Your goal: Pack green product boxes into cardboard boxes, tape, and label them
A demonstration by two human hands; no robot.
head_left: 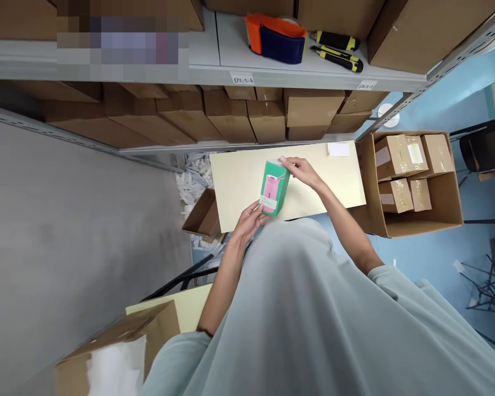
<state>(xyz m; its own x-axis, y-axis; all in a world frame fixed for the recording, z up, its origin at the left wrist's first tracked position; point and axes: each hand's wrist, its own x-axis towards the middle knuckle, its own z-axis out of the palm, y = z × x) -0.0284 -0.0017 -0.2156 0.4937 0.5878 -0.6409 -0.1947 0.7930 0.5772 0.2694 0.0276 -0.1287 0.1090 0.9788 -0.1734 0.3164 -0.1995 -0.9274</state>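
Note:
A small green box with a pink picture on its front [274,188] is held between both hands above a pale yellow tabletop [239,181]. My left hand [249,221] grips its near lower end, fingers closed on it. My right hand [302,170] pinches its far top end. The box is tilted, its printed face turned toward me.
An open carton [445,217] with several small taped boxes stands on the blue floor at right. Shelves behind hold brown cartons, an orange tape dispenser [277,36] and two yellow-black knives [337,49]. A small open box [204,215] and white scraps lie left of the table.

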